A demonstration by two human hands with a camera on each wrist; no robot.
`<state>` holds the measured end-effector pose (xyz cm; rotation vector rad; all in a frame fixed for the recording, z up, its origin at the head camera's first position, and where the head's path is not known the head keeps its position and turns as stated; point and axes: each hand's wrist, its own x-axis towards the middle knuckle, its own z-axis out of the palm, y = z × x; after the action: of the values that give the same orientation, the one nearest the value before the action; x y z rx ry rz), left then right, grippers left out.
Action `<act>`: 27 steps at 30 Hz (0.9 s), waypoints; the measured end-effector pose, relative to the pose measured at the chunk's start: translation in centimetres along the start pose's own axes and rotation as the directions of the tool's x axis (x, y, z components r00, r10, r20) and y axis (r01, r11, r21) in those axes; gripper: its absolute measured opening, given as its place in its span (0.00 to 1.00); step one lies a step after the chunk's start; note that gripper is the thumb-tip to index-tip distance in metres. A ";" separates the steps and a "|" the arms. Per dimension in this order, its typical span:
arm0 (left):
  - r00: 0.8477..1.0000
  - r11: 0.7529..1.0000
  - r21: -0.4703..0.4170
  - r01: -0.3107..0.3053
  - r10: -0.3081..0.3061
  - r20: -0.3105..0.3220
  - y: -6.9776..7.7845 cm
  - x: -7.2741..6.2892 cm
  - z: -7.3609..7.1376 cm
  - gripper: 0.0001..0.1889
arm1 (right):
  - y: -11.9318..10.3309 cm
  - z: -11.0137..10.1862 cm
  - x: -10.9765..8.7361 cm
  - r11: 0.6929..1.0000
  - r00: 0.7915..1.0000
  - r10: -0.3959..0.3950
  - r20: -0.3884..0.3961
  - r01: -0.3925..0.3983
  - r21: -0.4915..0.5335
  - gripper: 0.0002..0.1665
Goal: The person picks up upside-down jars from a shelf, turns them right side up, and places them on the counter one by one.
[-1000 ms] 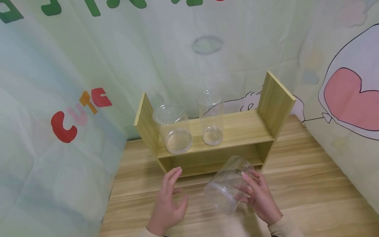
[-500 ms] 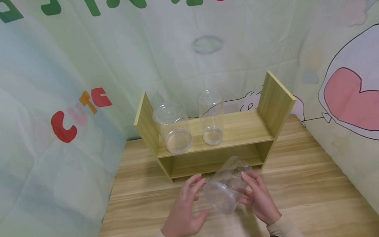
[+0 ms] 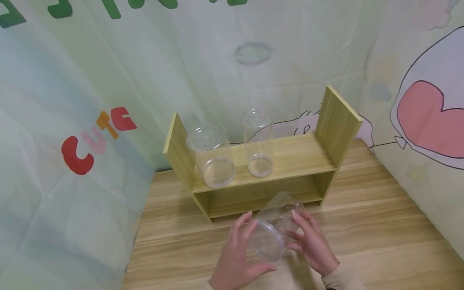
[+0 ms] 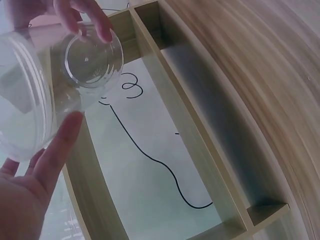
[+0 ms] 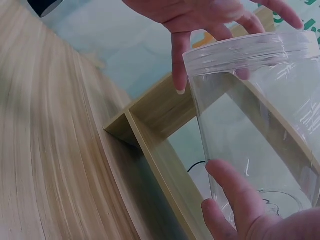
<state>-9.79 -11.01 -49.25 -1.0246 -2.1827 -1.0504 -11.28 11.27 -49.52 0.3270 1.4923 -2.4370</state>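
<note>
A clear plastic jar (image 3: 277, 213) is tilted above the table in front of the shelf, its lidded end facing down and left. My right hand (image 3: 313, 243) grips the jar's body from the right side, thumb above and fingers beneath. At the other end my left hand (image 3: 233, 255) reaches round the clear lid (image 5: 250, 52), fingers at its upper edge and thumb along its lower edge. One left fingertip shows through the lid's rim in the right wrist view. The jar's round base (image 4: 92, 65) points away toward the shelf.
A two-level wooden shelf (image 3: 297, 155) stands at the back of the wood-grain table (image 3: 384, 229). On its upper board are a wide clear jar (image 3: 217, 161) at the left and a slimmer clear jar (image 3: 259, 147) beside it. Printed cloth walls (image 3: 108, 217) enclose the table.
My left hand has moved right from beside the jar up to its lid, its fingers now round the rim. My right hand keeps hold of the jar, which has shifted slightly left.
</note>
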 end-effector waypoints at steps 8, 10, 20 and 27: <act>0.999 0.993 0.113 -0.013 0.017 -0.028 0.3 0.0 0.5 0.58 | 0.2 0.2 0.0 1.000 1.000 0.004 0.021 -0.004 0.016 0.40; 1.000 0.993 0.119 -0.003 0.006 -0.029 0.4 -0.1 0.6 0.58 | 0.3 0.2 0.0 1.000 1.000 0.006 0.022 -0.006 0.017 0.40; 0.998 0.988 0.152 0.022 -0.013 -0.062 0.6 -0.7 1.0 0.57 | 0.8 0.7 0.1 0.999 1.000 0.015 0.012 -0.015 0.037 0.34; 0.998 0.989 0.146 0.019 -0.009 -0.068 0.4 -0.8 0.9 0.54 | 0.8 0.8 0.0 0.999 0.999 0.019 0.040 -0.020 0.028 0.37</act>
<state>-9.09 -10.42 -50.09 -0.8966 -2.1792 -0.9026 -11.02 10.19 -49.86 0.2963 1.4327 -2.4369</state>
